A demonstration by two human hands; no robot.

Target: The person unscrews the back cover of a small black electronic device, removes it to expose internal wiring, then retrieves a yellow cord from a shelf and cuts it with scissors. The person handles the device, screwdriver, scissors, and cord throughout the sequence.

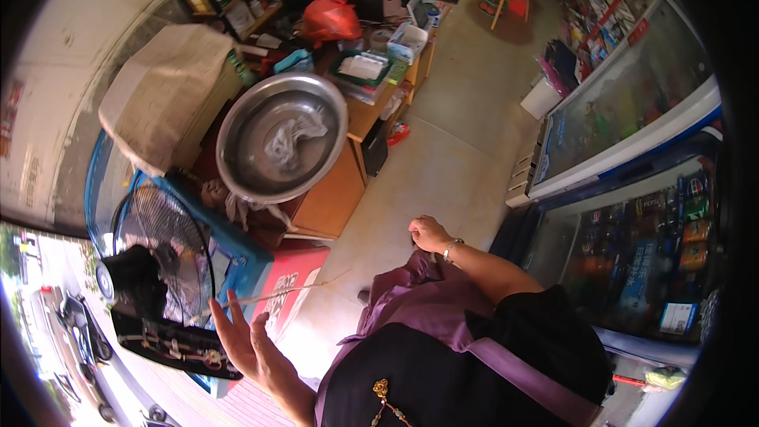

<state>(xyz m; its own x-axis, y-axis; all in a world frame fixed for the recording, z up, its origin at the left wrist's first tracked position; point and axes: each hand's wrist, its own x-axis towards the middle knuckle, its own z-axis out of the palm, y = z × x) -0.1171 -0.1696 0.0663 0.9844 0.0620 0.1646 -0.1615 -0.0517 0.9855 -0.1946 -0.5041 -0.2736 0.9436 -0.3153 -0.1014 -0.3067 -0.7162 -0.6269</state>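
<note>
**Operator:** State the position of the thin pale strand [277, 294] and the condition of each hand.

**Technician:** Strand: 12 to 1 o'clock from the left hand [259, 354], crossing close by its fingertips. Left hand: fingers spread wide; a grip on the strand cannot be confirmed. Right hand [431, 235]: at 2 o'clock from the left, fingers curled in; whether it holds anything cannot be told.

**Operator:** Identify the primary hazard.

**Technician:** Loss of the strand. With the fingers this far apart, a slight turn of the wrist could let it drop.

**Operator:** Hazards further out?

**Technician:** The fan [164, 253] stands at 11 o'clock from the left hand. Blade motion cannot be verified; if the blades turn, a stray strand end could enter the guard and snag.

**Operator:** And beyond that?

**Technician:** At 12 o'clock, the metal basin [322, 166], with a crumpled clear bag [294, 142] inside, sits by the near end of the worktop [364, 117]. Caution: an arm catching its rim could tip it
</note>
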